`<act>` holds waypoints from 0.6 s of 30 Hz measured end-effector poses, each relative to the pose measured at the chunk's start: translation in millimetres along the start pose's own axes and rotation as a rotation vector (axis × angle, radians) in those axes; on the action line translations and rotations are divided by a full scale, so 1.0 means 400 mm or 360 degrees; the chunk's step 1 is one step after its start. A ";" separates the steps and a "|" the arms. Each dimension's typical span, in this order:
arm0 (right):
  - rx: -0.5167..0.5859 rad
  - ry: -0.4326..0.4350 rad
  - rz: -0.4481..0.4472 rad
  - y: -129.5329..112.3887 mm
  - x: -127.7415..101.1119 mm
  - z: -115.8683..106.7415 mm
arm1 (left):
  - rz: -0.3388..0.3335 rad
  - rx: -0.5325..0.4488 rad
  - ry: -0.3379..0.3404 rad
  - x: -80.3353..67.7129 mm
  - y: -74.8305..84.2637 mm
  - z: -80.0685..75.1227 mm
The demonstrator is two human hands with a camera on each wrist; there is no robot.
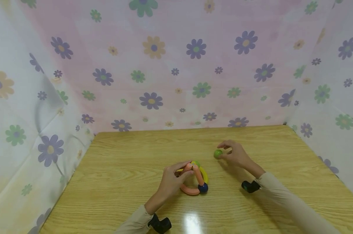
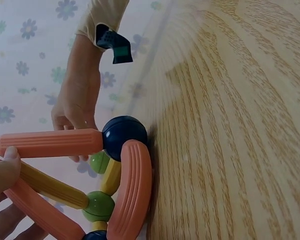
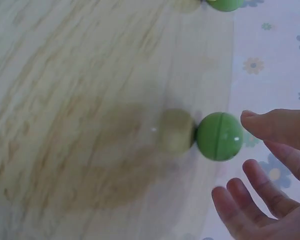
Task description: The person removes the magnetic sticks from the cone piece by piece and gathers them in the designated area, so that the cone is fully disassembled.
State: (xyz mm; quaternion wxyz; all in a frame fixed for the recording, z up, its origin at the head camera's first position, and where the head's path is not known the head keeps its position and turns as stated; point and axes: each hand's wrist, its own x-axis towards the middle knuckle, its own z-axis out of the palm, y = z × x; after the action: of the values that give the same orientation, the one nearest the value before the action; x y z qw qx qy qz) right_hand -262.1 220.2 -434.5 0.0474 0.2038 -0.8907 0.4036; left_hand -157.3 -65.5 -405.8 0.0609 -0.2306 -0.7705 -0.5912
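My left hand (image 1: 170,182) pinches the upper ends of straight orange magnetic rods (image 2: 50,143) that lean together over a ring-shaped base. Around that base run a curved orange rod (image 1: 190,191) and a curved yellow rod (image 1: 206,175). A navy ball (image 1: 203,188) joins rods at the near right corner, and a green ball (image 2: 98,206) sits at another joint. In the left wrist view, a straight yellow rod (image 2: 52,186) also rises toward the fingers. My right hand (image 1: 236,156) is at a loose green ball (image 3: 219,136) on the table, thumb tip right beside it, other fingers spread apart.
The wood-grain table (image 1: 129,152) ends at a flower-patterned cloth (image 1: 176,58) behind, with similar cloth on both sides. Black wrist devices (image 1: 250,186) sit at both sleeves, the left one close over the tabletop.
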 end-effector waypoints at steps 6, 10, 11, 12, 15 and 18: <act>-0.0027 0.0016 -0.0050 -0.031 -0.006 -0.012 | 0.0017 0.0079 0.0064 0.000 -0.037 0.012; -0.0029 0.0007 -0.0125 -0.051 -0.007 -0.012 | 0.0049 0.0168 0.0111 -0.001 -0.073 0.019; -0.0025 -0.0001 -0.0148 -0.057 -0.007 -0.011 | 0.0053 0.0189 0.0121 -0.002 -0.072 0.020; -0.0021 -0.0008 -0.0171 -0.063 -0.006 -0.010 | 0.0059 0.0204 0.0130 -0.002 -0.070 0.021; -0.0013 -0.0039 -0.0229 -0.082 -0.005 -0.005 | 0.0063 0.0232 0.0150 -0.002 -0.060 0.024; -0.0004 -0.0067 -0.0267 -0.096 -0.004 0.002 | 0.0077 0.0260 0.0165 0.000 -0.054 0.027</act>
State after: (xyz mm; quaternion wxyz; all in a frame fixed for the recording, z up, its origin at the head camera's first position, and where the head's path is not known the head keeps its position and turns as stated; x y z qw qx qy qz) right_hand -245.2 197.5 -408.6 0.0627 0.2861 -0.8718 0.3928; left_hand -164.7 -59.7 -428.0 0.1335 -0.2125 -0.8061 -0.5360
